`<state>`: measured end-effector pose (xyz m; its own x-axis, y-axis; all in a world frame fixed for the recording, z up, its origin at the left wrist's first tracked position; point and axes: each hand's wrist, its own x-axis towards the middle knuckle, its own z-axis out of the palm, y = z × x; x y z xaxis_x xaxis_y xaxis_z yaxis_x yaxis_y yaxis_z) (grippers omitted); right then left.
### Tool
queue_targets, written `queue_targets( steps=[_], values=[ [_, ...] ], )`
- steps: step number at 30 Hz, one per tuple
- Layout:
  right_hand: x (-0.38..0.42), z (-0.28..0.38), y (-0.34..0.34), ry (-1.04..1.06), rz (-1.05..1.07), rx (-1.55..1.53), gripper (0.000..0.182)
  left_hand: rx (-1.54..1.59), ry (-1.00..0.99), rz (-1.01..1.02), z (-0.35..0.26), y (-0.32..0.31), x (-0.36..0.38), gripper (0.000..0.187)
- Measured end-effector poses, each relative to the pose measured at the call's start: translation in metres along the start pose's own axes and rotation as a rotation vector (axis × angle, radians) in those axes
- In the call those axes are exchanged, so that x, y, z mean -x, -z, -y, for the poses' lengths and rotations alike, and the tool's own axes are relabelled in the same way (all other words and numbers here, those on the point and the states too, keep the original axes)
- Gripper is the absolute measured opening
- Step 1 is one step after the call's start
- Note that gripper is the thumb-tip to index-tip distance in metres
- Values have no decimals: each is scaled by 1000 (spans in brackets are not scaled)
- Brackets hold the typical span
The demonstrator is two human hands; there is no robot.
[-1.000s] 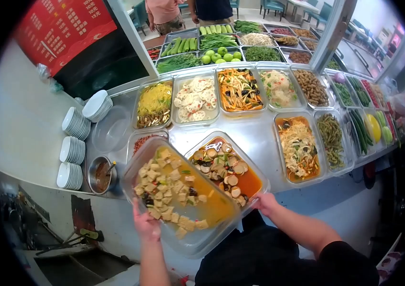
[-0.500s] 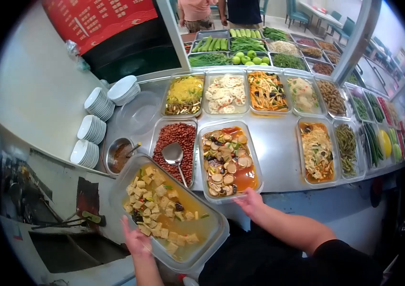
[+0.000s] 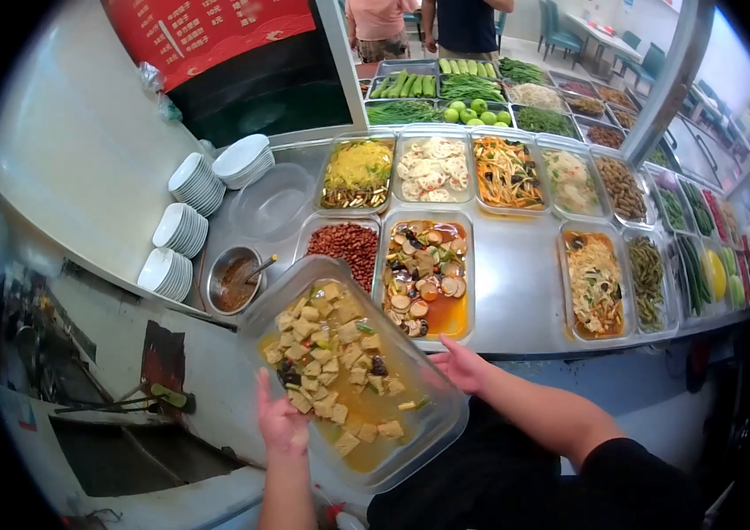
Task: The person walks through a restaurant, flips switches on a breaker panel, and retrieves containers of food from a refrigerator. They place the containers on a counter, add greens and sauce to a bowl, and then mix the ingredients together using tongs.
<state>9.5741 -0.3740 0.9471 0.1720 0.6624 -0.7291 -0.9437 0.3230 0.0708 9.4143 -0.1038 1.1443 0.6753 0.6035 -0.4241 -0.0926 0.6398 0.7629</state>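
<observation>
A clear plastic tub of tofu cubes in broth (image 3: pixel 459 433) is tilted in front of me, its far end overlapping the counter's front edge. My left hand (image 3: pixel 283 424) grips its left side, thumb up along the wall and the other fingers partly hidden beneath. My right hand (image 3: pixel 461 364) is open, thumb and fingers apart, fingertips right at the tub's right rim. Just beyond that hand sits a tub of sliced mushrooms in reddish sauce (image 3: pixel 432 276) on the counter. Beside it, the tub of red peanuts (image 3: pixel 343 247) is partly covered by the tofu tub.
A steel counter (image 3: pixel 516 265) carries more food tubs, with noodle-like shreds (image 3: pixel 594 281) and green beans (image 3: pixel 647 276) at right. Stacked white bowls (image 3: pixel 182 227) and a sauce pot (image 3: pixel 235 281) with a spoon stand left. Two people (image 3: pixel 466 26) stand beyond the vegetable trays.
The tofu tub has moved right and slightly up in view with my left hand. The mushroom tub now stands straighter, and my right hand has left its front corner for the tofu tub's rim.
</observation>
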Motion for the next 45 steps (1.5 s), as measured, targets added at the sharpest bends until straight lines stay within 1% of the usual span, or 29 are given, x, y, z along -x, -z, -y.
queue_targets(
  steps=[2, 3, 5, 6, 8, 11, 13, 15, 16, 17, 19, 20, 21, 23, 25, 27, 30, 31, 33, 34, 35, 37, 38, 39, 41, 42, 43, 44, 45],
  values=[
    [55, 5, -2, -186, 559, -14, 69, -9, 20, 30, 17, -22, -12, 83],
    [84, 3, -10, -179, 557, -18, 69, -21, 41, 52, 26, -34, -17, 84],
    [136, 4, -23, 52, 532, 184, 63, 10, 66, 106, 46, -60, -29, 84],
    [148, 9, -19, 72, 526, 178, 63, -38, 98, 146, 57, -74, -35, 83],
    [169, 21, -5, 292, 278, 479, 64, -55, 136, 254, 82, -109, -44, 79],
    [185, 25, 34, 457, 194, 363, 70, -111, 221, 375, 129, -146, -64, 76],
    [194, 32, 59, 516, 164, 335, 71, -165, 276, 407, 157, -169, -67, 74],
    [201, 38, 81, 565, 141, 310, 72, -472, 378, 406, 191, -186, -77, 73],
    [205, 42, 91, 581, 129, 257, 72, -556, 330, 499, 213, -185, -86, 72],
    [208, 47, 100, 594, 119, 206, 73, -558, 332, 506, 225, -194, -85, 72],
    [212, 57, 115, 584, 69, 172, 70, -823, 301, 498, 249, -210, -82, 61],
    [213, 61, 122, 567, 18, 140, 68, -1049, 185, 546, 262, -211, -89, 58],
    [211, 66, 128, 569, 21, 139, 68, -1050, 183, 548, 277, -209, -98, 58],
    [206, 76, 142, 553, 36, 74, 69, -1631, -272, 586, 303, -207, -112, 60],
    [199, 90, 150, 528, 39, 81, 67, -1604, -320, 597, 320, -208, -120, 62],
    [186, 104, 158, 502, 47, 92, 65, -1816, -507, 515, 328, -219, -123, 61],
    [164, 121, 165, 475, 195, 113, 63, -1788, -533, 476, 328, -234, -139, 60],
    [158, 126, 165, 469, 198, 117, 63, -1789, -532, 467, 328, -239, -145, 60],
    [151, 135, 155, 416, 119, -37, 67, -1874, -335, 351, 324, -255, -151, 55],
    [144, 140, 157, 396, 131, -75, 63, -1925, -359, 370, 322, -260, -157, 46],
    [133, 142, 166, 386, 135, -69, 63, -1926, -356, 355, 324, -263, -161, 46],
    [111, 142, 180, 241, 36, -258, 66, -1848, -393, 392, 326, -269, -171, 35],
    [110, 139, 175, 257, -80, -230, 62, -1862, -405, 345, 325, -278, -167, 24],
    [106, 140, 177, 243, -76, -211, 62, -1859, -403, 318, 335, -275, -172, 24],
    [92, 138, 180, 213, -243, -318, 60, -1975, -608, 337, 352, -257, -184, 25],
    [82, 135, 198, 169, -209, -306, 60, -1956, -514, 331, 351, -262, -186, 20],
    [84, 136, 193, 186, -242, -364, 60, -1933, -424, 304, 350, -267, -189, 16],
    [91, 135, 187, 197, -274, -414, 61, -1851, -429, 307, 348, -267, -189, 13],
    [97, 135, 189, 166, -169, -416, 61, -1793, -472, 248, 347, -265, -187, 13]
  ],
)
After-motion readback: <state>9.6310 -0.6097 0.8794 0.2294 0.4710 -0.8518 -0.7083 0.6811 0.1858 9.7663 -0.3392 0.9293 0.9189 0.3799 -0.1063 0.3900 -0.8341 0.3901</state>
